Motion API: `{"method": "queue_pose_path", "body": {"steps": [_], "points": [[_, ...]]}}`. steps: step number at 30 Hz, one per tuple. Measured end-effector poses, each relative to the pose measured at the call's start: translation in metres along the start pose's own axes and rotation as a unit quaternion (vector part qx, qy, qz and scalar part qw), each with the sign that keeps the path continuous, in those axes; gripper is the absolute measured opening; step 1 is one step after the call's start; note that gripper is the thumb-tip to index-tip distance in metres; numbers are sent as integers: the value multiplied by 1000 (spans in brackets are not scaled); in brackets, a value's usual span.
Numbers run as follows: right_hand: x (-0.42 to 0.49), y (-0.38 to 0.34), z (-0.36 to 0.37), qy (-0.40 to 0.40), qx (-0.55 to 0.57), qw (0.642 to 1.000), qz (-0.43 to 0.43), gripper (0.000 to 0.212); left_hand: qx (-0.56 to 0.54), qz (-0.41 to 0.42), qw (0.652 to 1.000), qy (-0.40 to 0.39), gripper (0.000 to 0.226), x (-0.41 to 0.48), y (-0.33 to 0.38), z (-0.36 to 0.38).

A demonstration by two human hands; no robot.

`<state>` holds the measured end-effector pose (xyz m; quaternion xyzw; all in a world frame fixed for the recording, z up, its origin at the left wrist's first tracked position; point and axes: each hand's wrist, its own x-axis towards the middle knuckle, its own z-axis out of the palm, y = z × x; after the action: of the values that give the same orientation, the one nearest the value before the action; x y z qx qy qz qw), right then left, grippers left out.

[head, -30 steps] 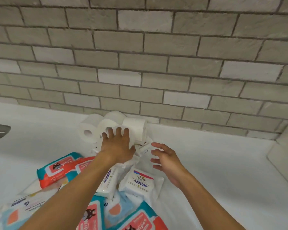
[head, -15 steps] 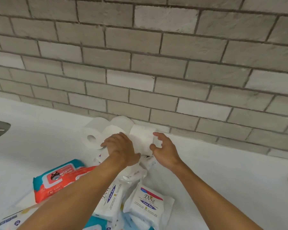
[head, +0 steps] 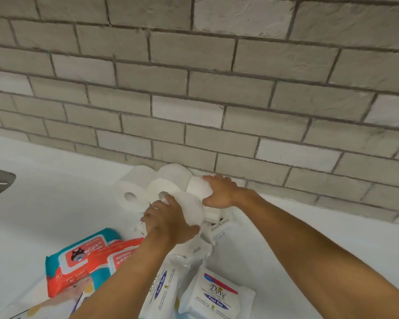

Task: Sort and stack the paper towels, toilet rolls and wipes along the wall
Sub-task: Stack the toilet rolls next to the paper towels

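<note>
Toilet rolls [head: 168,180] are sitting in a tight cluster on the white counter [head: 332,249], pushed up against the foot of the grey brick wall [head: 194,88], and the person is working on that cluster with both hands. The left hand [head: 168,223] is gripping the near roll [head: 191,210], with fingers and thumb curling round it. The right hand [head: 222,192] is clasping the back roll [head: 198,187], with its fingers hooking over the side nearest the wall. Taking one roll in each hand is probably letting the person seat them snugly against their neighbours. Two rolls at the left are lying on their sides with their core holes facing the camera, which suggests a row is being bedded against the bricks so nothing is rolling off. Wipes are waiting in a loose heap nearer the person, not yet sorted and partly under the forearms. A white pack [head: 214,293] is showing "Dove" and "Fresh Red", and a second white pack [head: 159,288] beside it is showing "Fresh Red" running up its face. An orange and teal pack [head: 78,256] is reading "Wipes" next to a dark cartoon animal — its smaller print is too fine to make out. No paper towels are showing.
</note>
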<state>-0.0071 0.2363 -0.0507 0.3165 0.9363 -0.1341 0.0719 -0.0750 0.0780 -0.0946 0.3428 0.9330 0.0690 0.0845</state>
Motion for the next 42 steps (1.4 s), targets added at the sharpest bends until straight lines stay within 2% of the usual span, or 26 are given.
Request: {"method": "queue_pose_path", "body": {"steps": [3,11,18,27,33,39,42], "points": [[11,1,-7,-71,-71,995,6,108,-38,-4,999,0,126,1,-5,3],[22,-4,-7,-88,-127,988,-6,135,-86,-5,996,9,127,9,-13,11],[15,2,6,0,-127,992,-4,127,-94,-3,996,12,125,12,-22,16],[-2,9,30,86,-53,995,-3,123,-158,-29,987,-2,121,9,-35,16],[-24,13,48,174,-34,984,-10,131,-204,-58,977,-12,133,2,-45,8],[-60,23,68,242,34,970,-1,131,-231,-66,971,7,120,-6,-56,12],[-82,28,76,266,77,961,17,131,-316,-71,946,6,115,-13,-58,12]]}}
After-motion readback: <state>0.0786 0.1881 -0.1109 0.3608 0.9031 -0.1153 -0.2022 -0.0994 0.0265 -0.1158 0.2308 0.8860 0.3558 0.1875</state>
